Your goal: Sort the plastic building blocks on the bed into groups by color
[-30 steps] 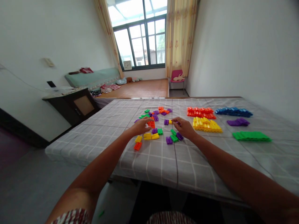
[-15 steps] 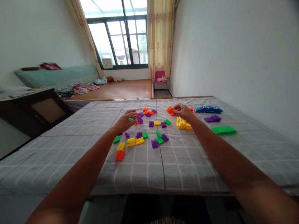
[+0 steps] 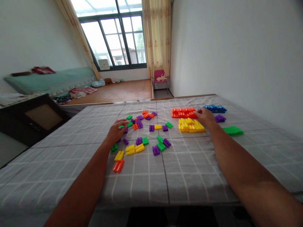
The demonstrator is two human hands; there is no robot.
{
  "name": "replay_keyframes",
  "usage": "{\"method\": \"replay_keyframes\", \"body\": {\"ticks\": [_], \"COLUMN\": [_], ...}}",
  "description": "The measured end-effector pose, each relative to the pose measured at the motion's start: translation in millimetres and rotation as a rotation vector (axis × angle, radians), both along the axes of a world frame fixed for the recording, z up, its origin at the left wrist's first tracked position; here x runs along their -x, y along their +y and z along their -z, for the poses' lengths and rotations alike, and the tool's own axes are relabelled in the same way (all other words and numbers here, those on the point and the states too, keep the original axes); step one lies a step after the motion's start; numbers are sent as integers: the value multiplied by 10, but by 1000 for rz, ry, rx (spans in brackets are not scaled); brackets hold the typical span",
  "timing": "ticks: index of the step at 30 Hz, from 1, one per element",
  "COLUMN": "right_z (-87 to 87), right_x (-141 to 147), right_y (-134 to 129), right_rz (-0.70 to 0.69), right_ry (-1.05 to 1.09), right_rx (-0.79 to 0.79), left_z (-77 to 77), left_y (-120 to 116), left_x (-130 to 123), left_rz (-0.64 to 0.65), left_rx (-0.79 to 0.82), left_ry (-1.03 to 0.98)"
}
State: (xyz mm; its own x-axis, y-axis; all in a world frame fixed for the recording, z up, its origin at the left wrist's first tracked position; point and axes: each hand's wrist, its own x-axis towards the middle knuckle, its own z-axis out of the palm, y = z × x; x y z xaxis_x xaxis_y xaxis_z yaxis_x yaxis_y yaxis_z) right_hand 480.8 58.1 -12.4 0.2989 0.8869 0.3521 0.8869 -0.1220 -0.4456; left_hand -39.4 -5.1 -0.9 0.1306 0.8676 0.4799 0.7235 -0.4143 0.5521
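Observation:
My left hand (image 3: pixel 116 130) hovers low at the left edge of the scattered plastic building blocks, its fingers spread over green blocks (image 3: pixel 129 124) and purple ones. A small green bit shows between finger and thumb; whether they touch it is unclear. At the right end of a stacked orange block row (image 3: pixel 183 113), my right hand (image 3: pixel 205 115) has its fingertips pressed together on an orange block, partly hidden by the fingers. Just in front of that row lies a yellow block stack (image 3: pixel 191 126). Beyond the right hand is a blue block stack (image 3: pixel 215 109).
Purple blocks (image 3: pixel 220 118) and a green block stack (image 3: pixel 233 130) lie to the right. Loose yellow blocks (image 3: pixel 134 148), an orange block (image 3: pixel 118 166) and a green-purple cluster (image 3: pixel 161 145) lie nearer on the checked tablecloth (image 3: pixel 189 176). A wall (image 3: pixel 232 47) borders the right side.
My right hand has moved right, from the left part of the orange row to its right end. My left hand has drawn back leftward from the loose blocks. The view has shifted slightly.

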Motion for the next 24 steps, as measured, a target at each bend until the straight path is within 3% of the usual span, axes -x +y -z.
{"method": "replay_keyframes", "body": {"ticks": [6, 12, 18, 24], "right_z": [-66, -115, -116, -94], "right_x": [136, 277, 249, 214], "right_y": [2, -35, -25, 17], "right_rz": [19, -5, 0, -8], "right_ry": [-20, -22, -20, -1], "right_rx": [-248, -365, -428, -418], "left_z": [-111, -315, -224, -165], "left_y": [182, 868, 1533, 1673], "left_x": [-118, -572, -898, -933], "left_rz": [13, -37, -74, -94], "left_rx": [-4, 87, 334, 415], "left_ry": [155, 458, 591, 608]}}
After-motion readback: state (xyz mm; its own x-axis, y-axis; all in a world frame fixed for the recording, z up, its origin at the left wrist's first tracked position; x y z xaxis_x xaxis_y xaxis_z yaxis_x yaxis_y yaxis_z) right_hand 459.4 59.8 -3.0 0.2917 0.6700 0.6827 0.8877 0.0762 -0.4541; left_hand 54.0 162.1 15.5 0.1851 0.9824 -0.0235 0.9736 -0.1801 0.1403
